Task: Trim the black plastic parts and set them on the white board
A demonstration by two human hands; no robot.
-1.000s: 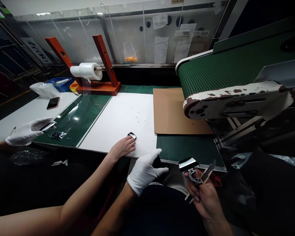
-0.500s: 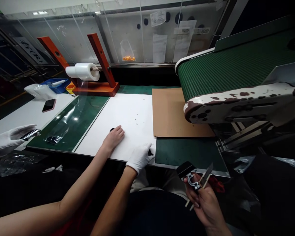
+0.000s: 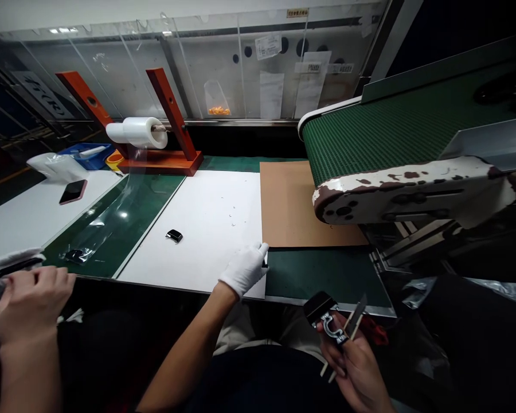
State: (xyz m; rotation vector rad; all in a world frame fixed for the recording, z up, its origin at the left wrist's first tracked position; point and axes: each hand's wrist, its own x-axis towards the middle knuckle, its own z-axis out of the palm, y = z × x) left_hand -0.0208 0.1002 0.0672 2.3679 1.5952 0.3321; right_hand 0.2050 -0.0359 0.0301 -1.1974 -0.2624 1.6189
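White-gloved left hand (image 3: 245,269) at the edge of a white sheet (image 3: 210,252), perhaps pinching something black; bare right hand (image 3: 348,361) gripping a clamped black piece (image 3: 319,308); one black part (image 3: 174,236) already down.

My gloved left grip (image 3: 244,269) reaches forward, its white fingers bunched together and pointing up and to the right, with my bare left forearm (image 3: 183,338) angling in from below. My bare right grip (image 3: 353,364) sits low, fingers curled closed around what it holds.

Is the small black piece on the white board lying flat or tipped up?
Lying flat: the small black piece sits low on the white board, with no prop under it visible. No hand touches it; the gloved left hand is well to its right.
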